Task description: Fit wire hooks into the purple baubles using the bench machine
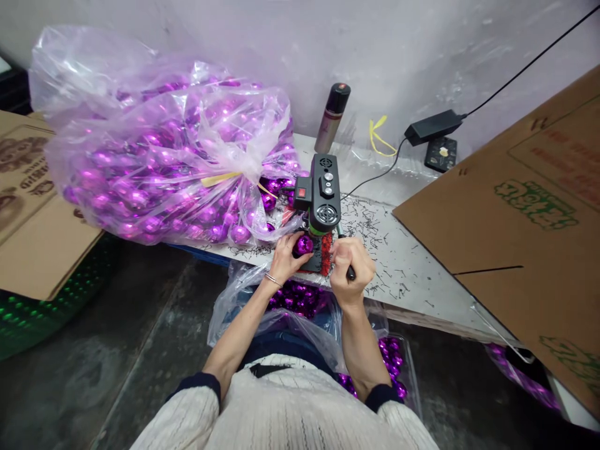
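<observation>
My left hand [287, 255] is closed round a shiny purple ball [302, 244] and holds it under the head of a small black machine [322, 199] on the table. My right hand [350, 265] is closed in a fist on a dark handle [350, 272] just right of the machine. Between the hands lies a red strip [325, 254]. A clear bag of purple balls [300, 299] rests in my lap below the hands.
A big clear plastic bag full of purple balls [164, 156] fills the table's left. A spray can [332, 117] stands by the wall. A power adapter [432, 127] and cable lie at the back right. Cardboard sheets [525, 237] lean at right; small dark scraps litter the tabletop [398, 256].
</observation>
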The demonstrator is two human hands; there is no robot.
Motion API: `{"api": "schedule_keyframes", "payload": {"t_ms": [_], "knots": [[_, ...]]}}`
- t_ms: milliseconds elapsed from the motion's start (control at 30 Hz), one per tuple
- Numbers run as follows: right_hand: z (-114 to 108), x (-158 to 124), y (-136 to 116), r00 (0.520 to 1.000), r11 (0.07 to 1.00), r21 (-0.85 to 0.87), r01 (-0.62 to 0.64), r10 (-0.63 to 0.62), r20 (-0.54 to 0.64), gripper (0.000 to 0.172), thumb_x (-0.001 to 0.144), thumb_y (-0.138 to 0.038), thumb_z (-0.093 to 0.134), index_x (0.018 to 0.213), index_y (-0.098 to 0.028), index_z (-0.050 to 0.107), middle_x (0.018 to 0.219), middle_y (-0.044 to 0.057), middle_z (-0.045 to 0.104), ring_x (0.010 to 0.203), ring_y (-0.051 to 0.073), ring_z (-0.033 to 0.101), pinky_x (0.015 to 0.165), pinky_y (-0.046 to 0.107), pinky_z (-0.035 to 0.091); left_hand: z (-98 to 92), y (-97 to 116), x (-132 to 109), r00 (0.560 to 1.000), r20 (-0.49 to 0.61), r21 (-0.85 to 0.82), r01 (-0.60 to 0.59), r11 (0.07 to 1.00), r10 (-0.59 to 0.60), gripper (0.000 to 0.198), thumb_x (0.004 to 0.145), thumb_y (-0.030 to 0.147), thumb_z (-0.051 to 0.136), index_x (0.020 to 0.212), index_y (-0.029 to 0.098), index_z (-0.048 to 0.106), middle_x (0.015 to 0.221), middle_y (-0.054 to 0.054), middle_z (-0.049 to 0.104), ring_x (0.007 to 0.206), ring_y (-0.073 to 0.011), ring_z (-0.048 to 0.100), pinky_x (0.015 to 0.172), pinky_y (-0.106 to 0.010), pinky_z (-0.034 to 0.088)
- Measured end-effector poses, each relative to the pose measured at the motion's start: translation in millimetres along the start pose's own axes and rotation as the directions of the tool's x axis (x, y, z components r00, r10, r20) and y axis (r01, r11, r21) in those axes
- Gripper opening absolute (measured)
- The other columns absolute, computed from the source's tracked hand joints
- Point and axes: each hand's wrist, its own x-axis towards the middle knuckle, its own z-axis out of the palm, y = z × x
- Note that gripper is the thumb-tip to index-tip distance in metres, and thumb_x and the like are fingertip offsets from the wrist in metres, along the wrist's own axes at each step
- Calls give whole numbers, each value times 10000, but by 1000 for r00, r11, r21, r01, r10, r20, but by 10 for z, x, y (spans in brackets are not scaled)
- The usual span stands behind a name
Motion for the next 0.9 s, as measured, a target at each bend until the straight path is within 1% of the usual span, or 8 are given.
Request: {"api": "schedule_keyframes", "payload": {"t_ms": [200, 267, 333, 400, 500, 567, 667, 900], "knots": [[-7, -35, 29, 1000, 1000, 7, -13, 13, -4, 263, 972, -143, 447, 730, -223, 513, 702, 9, 583, 673, 140, 564, 635, 304, 432, -17, -65, 50, 996, 90, -3, 15, 1000, -15, 665, 781, 468, 824, 1347, 204, 594, 1216, -130, 670, 1164, -316, 633, 1040, -471, 502], [-5, -37, 32, 1000, 1000, 12, -10, 10, -4, 265, 969, -142, 449, 725, -224, 512, 697, 7, 584, 669, 141, 567, 635, 304, 432, 21, -81, 52, 997, 71, -16, 36, 999, -35, 749, 779, 488, 822, 1409, 204, 534, 1253, -133, 663, 1187, -319, 627, 1040, -465, 499], [-3, -33, 31, 1000, 1000, 20, -3, 3, -4, 267, 965, -137, 451, 720, -224, 510, 690, 3, 582, 664, 141, 568, 629, 301, 430, 78, -86, 33, 998, 22, -28, 56, 998, -56, 807, 780, 504, 817, 1446, 197, 479, 1276, -134, 659, 1187, -314, 632, 1024, -453, 505], [-4, -27, 28, 1000, 1000, 23, 4, -3, -6, 265, 959, -126, 455, 719, -222, 509, 693, 2, 583, 666, 139, 568, 626, 297, 427, 144, -81, -5, 998, -22, -11, 62, 998, -62, 756, 797, 514, 801, 1411, 193, 499, 1254, -128, 673, 1153, -301, 648, 1004, -444, 507], [-7, -30, 28, 1000, 1000, 16, 14, -14, -4, 255, 951, -104, 458, 730, -220, 514, 707, 5, 588, 673, 136, 563, 630, 293, 424, 225, -73, -66, 999, -49, 47, 22, 999, -19, 635, 826, 504, 777, 1334, 191, 561, 1197, -120, 703, 1111, -288, 664, 1011, -446, 489], [-6, -42, 33, 1000, 1000, 11, 27, -27, -4, 253, 949, -96, 456, 737, -220, 515, 705, 4, 587, 670, 135, 562, 627, 291, 424, 250, -81, -91, 998, -64, 69, -3, 998, 8, 626, 829, 494, 778, 1336, 192, 567, 1190, -123, 711, 1108, -289, 668, 1022, -452, 478], [3, -67, 45, 999, 999, 9, 43, -43, -13, 254, 945, -87, 454, 738, -223, 509, 689, -2, 578, 663, 136, 567, 615, 288, 426, 244, -108, -99, 997, -74, 63, -7, 998, 12, 629, 831, 495, 775, 1345, 200, 565, 1205, -124, 711, 1116, -291, 670, 1022, -452, 479], [26, -139, 83, 997, 997, 1, 73, -73, -27, 240, 941, -92, 468, 742, -224, 494, 660, -17, 557, 643, 128, 571, 591, 269, 429, 199, -145, -95, 999, -44, 3, 17, 1000, -17, 637, 825, 494, 783, 1343, 198, 558, 1261, -130, 690, 1184, -298, 647, 1048, -459, 476]]}}
